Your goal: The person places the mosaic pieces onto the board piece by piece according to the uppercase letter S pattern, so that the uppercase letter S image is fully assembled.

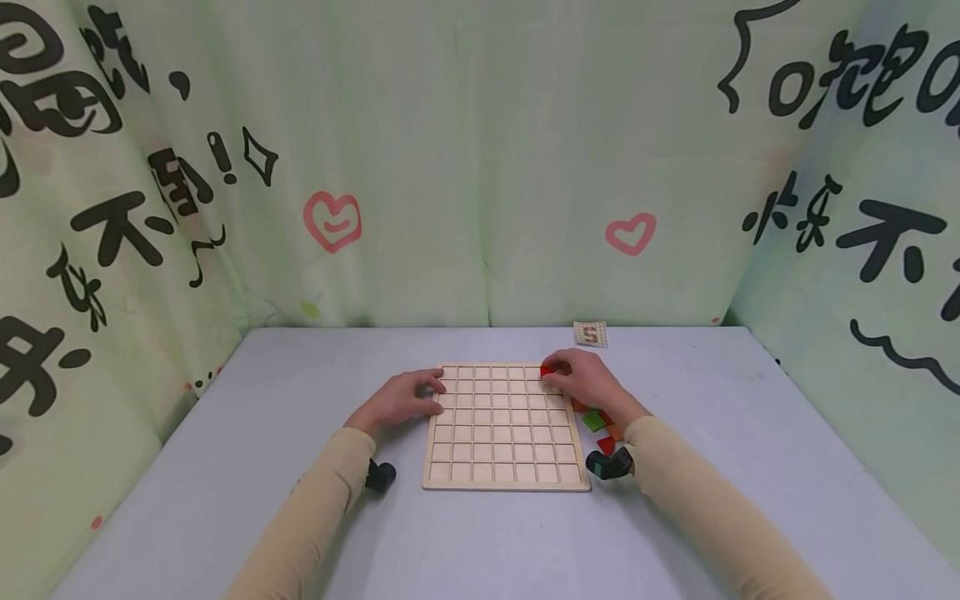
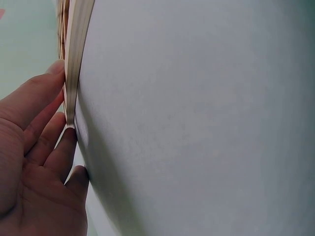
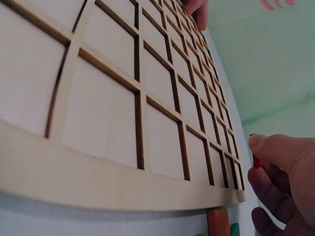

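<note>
A wooden grid board (image 1: 502, 434) of square cells lies flat on the table, every visible cell bare. Between thumb and fingertips, my right hand (image 1: 587, 379) pinches a small red square tile (image 3: 256, 161) over the board's far right corner. At the far left of the board, my left hand (image 1: 403, 398) touches the edge, thumb nearer to me and fingers towards the corner. The left wrist view shows that thumb and the fingertips against the board's side edge (image 2: 78, 54). Beside the board's right edge, partly under my right wrist, lie several loose tiles, among them a green tile (image 1: 594, 421).
A small patterned card (image 1: 590, 334) lies at the table's back edge, beyond my right hand. Curtains (image 1: 480, 167) with black writing and red hearts hang behind and on both sides of the white table (image 1: 480, 550). A dark wrist device (image 1: 609, 463) sits under my right forearm.
</note>
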### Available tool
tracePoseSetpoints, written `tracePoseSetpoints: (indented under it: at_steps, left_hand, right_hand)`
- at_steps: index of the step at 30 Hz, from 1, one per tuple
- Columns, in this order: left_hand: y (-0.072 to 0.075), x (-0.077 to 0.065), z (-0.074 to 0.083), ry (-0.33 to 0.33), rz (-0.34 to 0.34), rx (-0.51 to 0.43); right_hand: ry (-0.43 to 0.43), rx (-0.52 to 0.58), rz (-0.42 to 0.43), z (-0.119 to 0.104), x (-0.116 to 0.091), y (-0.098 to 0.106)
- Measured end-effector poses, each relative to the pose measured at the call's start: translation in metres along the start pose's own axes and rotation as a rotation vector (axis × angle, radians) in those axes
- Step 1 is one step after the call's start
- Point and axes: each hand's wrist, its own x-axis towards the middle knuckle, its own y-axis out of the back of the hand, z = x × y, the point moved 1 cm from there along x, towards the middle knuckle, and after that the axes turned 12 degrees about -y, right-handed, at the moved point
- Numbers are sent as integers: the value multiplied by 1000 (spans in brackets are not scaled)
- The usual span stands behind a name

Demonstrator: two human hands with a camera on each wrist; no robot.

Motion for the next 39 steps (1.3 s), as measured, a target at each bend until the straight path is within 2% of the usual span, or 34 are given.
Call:
tracePoseSetpoints:
  at_steps: [8,25,31,39]
  left_hand:
    - [1,0,1,10,-5,2]
    - [0,1,1,19,-4,-4]
    - [-1,1,-1,26,-4,2]
    - [-1,1,0,34,3,-3]
  right_hand:
    - [30,24,-3,-8,2,-5]
    - [-12,111,5,-15,6,-10]
    - [2,92,-41,-20,4,-14]
    - [93,5,-61,-28,2,-20]
